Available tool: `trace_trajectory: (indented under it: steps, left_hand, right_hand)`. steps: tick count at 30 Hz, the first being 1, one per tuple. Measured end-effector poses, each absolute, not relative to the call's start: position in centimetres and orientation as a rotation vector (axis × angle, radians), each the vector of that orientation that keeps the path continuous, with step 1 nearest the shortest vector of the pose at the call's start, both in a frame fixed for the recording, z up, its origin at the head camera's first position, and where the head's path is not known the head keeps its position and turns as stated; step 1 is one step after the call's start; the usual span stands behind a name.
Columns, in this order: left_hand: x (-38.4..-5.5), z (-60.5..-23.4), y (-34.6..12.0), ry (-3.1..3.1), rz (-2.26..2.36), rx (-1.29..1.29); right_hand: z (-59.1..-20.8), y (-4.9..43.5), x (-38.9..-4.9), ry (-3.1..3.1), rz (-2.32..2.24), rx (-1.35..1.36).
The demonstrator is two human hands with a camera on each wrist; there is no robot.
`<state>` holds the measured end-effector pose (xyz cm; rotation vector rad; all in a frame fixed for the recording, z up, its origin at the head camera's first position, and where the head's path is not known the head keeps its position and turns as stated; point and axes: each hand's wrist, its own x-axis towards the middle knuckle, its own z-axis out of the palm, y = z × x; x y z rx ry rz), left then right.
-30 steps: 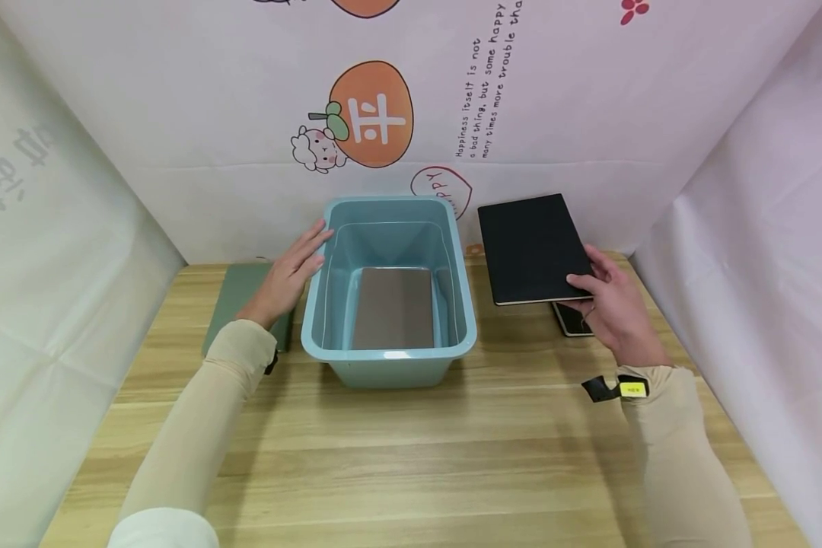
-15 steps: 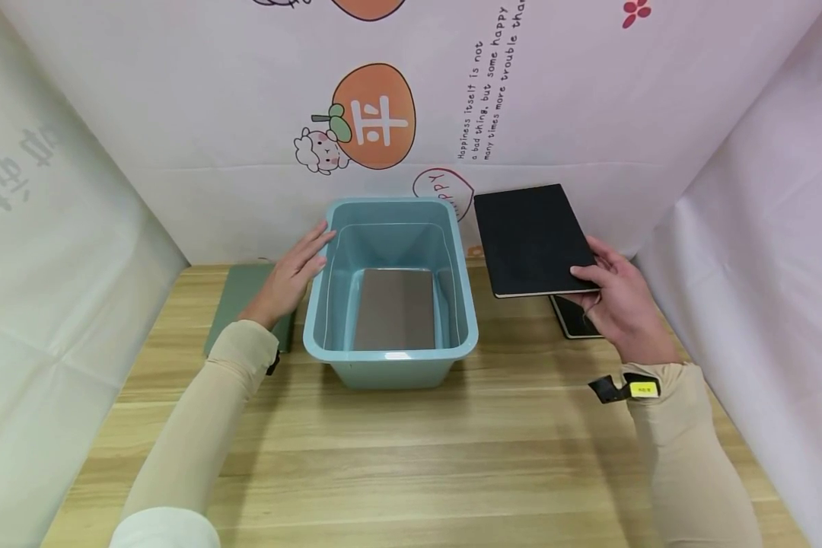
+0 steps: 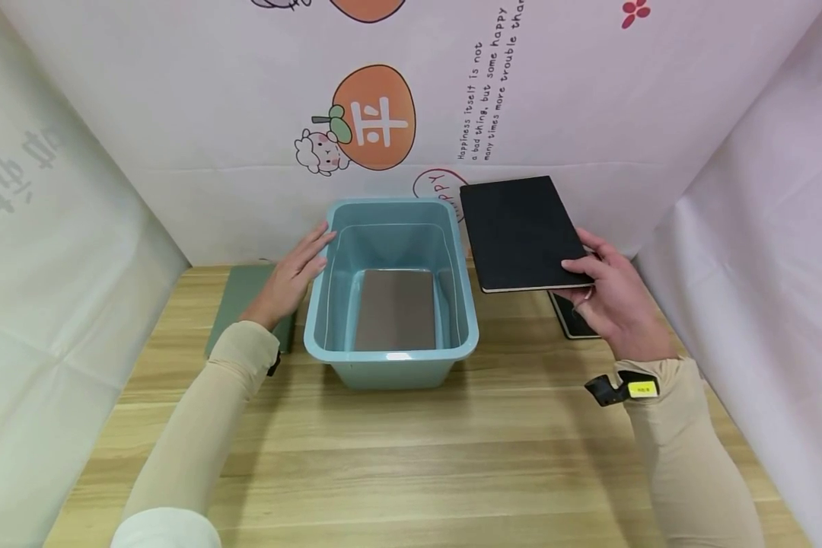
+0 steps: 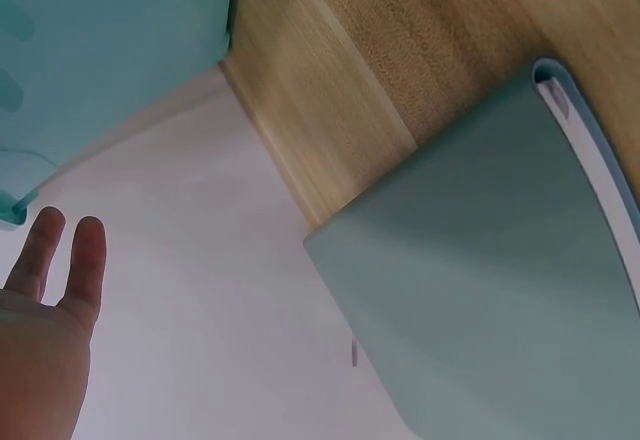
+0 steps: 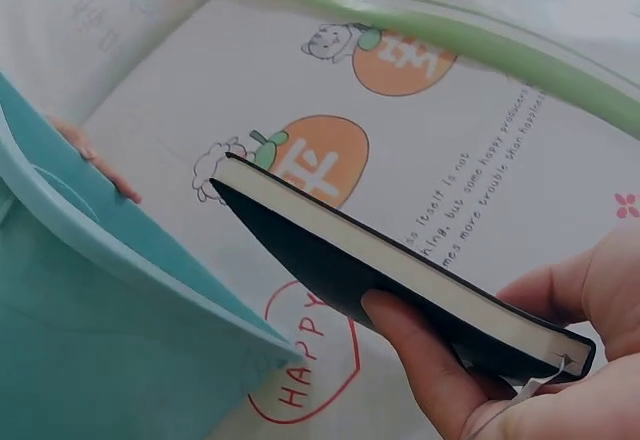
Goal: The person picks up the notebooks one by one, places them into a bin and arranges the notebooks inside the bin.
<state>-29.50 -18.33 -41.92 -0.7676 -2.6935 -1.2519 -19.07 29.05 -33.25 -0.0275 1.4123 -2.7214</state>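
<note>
My right hand (image 3: pixel 613 301) grips a black notebook (image 3: pixel 524 232) by its near right corner, thumb on the top cover and fingers beneath. In the right wrist view the notebook (image 5: pixel 400 270) shows its cream page edges and a ribbon at the corner. It is held up just right of the blue plastic bin (image 3: pixel 390 369). My left hand (image 3: pixel 291 278) rests with extended fingers on the bin's left rim. A grey-brown notebook (image 3: pixel 396 310) lies flat on the bin's floor.
A green notebook (image 3: pixel 240 293) lies on the wooden table (image 3: pixel 397 464) left of the bin, partly under my left arm. Another dark notebook (image 3: pixel 571 316) lies below my right hand. Printed white cloth (image 3: pixel 562 91) walls in the back and sides.
My right hand has raised the black notebook and moved it left, closer to the bin's right rim. My left hand stays at the left rim.
</note>
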Motion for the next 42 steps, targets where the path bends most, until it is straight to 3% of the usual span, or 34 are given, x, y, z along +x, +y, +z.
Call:
trace_trajectory:
  steps: [31, 42]
  left_hand:
    - [-29.6, -42.1, -18.3, -2.688, -1.263, -0.770]
    - [-29.5, -41.8, -18.3, -2.710, -1.242, -0.753]
  right_hand:
    - [-30.9, 24.1, -19.1, 1.474, -2.589, -0.001]
    - [-30.0, 21.1, -19.4, 1.434, -2.643, 0.162]
